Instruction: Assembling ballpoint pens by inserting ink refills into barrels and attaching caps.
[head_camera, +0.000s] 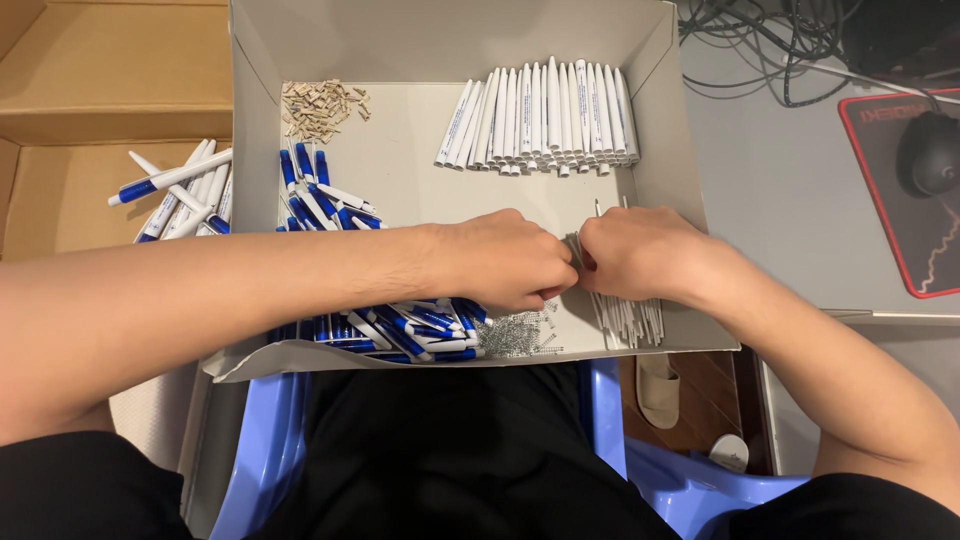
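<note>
Our left hand (505, 262) and right hand (632, 252) meet knuckle to knuckle over the middle of the tray (660, 120), a shallow grey cardboard one resting on our lap. Both hands are curled shut around a small grey part (574, 250) pinched between them; only a sliver of it shows between the fingers, so we cannot tell what it is. A thin white refill (598, 208) sticks up just behind the right hand's knuckles, and whether the hand grips it we cannot tell. Under the right hand, against the tray's near edge toward its right corner, lies a bundle of white refills (632, 322). Just left of them, on the near edge, sits a small heap of springs (512, 334), and beside that a pile of blue-and-white pens (410, 328) runs along the near edge beneath our left wrist. More blue parts (318, 195) lie by the tray's left wall. In the far left corner is a scatter of small tan pieces (320, 107). Near the far right corner a neat row of white barrels (540, 122) lies side by side. Outside the tray, to the left, a brown box (90, 90) holds several finished pens (180, 195). To the right, a mouse (930, 152) sits on a black pad (880, 190).
</note>
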